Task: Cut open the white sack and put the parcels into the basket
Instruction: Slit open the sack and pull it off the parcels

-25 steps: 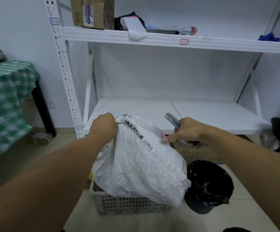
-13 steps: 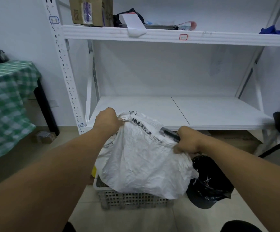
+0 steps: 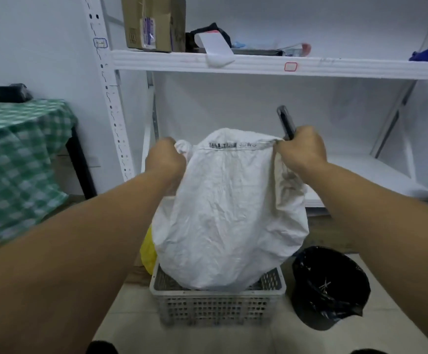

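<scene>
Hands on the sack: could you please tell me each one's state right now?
Left hand: closed, gripping the white sack at its top left corner.
Right hand: closed, gripping the sack's other top corner and a dark cutter.

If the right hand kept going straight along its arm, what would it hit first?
Past the right hand, gripping the white sack and a dark tool, it looks free over the lower shelf until the back wall; depth unclear.

white sack (image 3: 229, 213) held up, basket (image 3: 218, 306) below
</scene>
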